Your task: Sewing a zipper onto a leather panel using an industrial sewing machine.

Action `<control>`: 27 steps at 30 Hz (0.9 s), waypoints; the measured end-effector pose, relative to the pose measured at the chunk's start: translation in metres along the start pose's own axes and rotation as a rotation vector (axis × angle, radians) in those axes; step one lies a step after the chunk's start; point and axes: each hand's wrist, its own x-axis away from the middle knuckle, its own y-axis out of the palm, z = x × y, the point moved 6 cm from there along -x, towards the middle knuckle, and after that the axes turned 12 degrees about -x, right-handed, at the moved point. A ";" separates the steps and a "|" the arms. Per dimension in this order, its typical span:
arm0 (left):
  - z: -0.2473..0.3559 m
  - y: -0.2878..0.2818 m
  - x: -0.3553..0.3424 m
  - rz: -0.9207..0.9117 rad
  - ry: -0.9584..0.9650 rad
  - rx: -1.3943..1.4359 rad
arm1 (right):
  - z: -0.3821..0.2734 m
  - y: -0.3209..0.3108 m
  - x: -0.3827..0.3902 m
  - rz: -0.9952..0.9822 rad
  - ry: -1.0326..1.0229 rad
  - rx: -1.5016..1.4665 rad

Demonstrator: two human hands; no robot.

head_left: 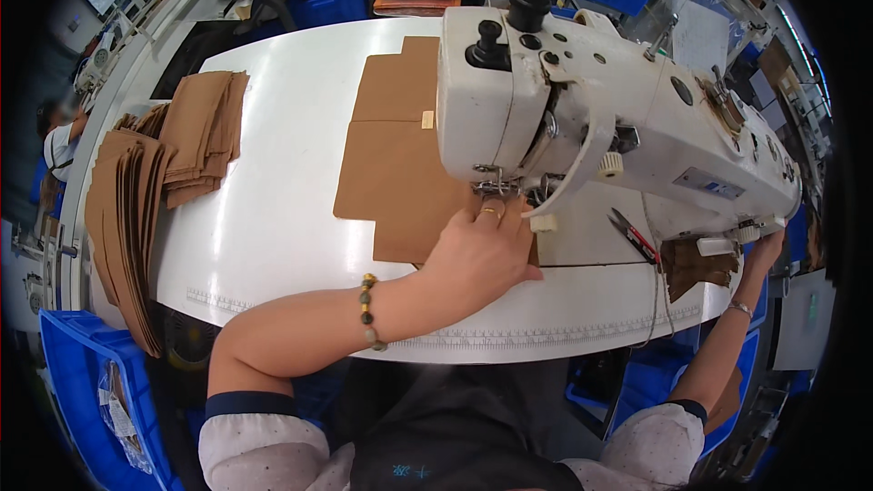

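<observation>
The left hand (480, 250) lies palm down, fingers together and stretched forward, pressing flat on the near right corner of a brown fabric piece (391, 159) just below the needle area of a white sewing machine (591, 100). The forearm crosses the white tabletop (273, 218) from the lower left, with a beaded bracelet (367, 311) at the wrist and a ring on one finger. The hand grips nothing; it only holds the piece down.

The right arm reaches far out to the right, and the right hand (762, 250) sits at the machine's far end by the handwheel. It looks closed around something there, but the edge of the view is too bent and dark to be sure, so whether it is closed or open cannot be told.

The brown fabric piece lies flat on the tabletop, stepped in outline, running from the hand away under the machine head, with a small pale tag (427, 119) near its upper middle. Two stacks of similar brown pieces (159, 173) rest at the left end of the tabletop. Small red-handled snips (634, 236) lie on the machine bed, right of the needle.
</observation>
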 end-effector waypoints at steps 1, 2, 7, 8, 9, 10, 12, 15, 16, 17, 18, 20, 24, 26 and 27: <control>0.006 0.000 -0.010 0.046 -0.013 -0.001 | 0.001 -0.002 0.001 0.054 0.024 0.007; 0.009 0.015 -0.020 -0.155 -0.048 0.044 | 0.000 0.000 0.002 0.016 0.021 0.007; 0.009 0.018 -0.009 -0.262 -0.051 -0.063 | -0.002 -0.009 -0.002 0.108 0.004 0.176; 0.005 0.010 0.002 -0.205 -0.026 -0.107 | -0.001 -0.007 -0.004 0.031 -0.002 0.183; 0.001 0.002 0.013 -0.142 0.004 -0.153 | 0.002 -0.010 -0.005 0.040 0.016 0.122; -0.009 -0.002 0.023 -0.150 0.001 -0.152 | 0.005 -0.016 -0.007 0.087 0.035 0.055; -0.022 -0.009 0.042 -0.149 0.122 -0.086 | 0.008 -0.018 -0.008 0.010 0.022 0.072; -0.044 -0.012 0.055 -0.139 0.121 -0.118 | 0.005 -0.022 -0.013 0.001 0.003 0.075; -0.044 -0.012 0.057 -0.127 0.148 -0.163 | 0.004 -0.025 -0.017 0.074 0.035 0.045; -0.044 -0.011 0.057 -0.122 0.146 -0.165 | -0.004 -0.020 -0.023 0.026 -0.004 0.059; -0.041 -0.011 0.057 -0.111 0.145 -0.175 | -0.013 -0.016 -0.034 0.024 0.036 0.104; -0.033 -0.009 0.056 -0.108 0.152 -0.192 | -0.032 -0.002 -0.056 -0.025 0.112 0.144; -0.017 -0.008 0.050 -0.099 0.158 -0.221 | -0.063 0.038 -0.098 -0.271 0.136 0.400; -0.012 -0.008 0.046 -0.101 0.158 -0.235 | -0.067 0.039 -0.102 -0.218 0.105 0.392; -0.011 -0.009 0.045 -0.095 0.153 -0.251 | -0.062 0.034 -0.095 -0.180 0.042 0.346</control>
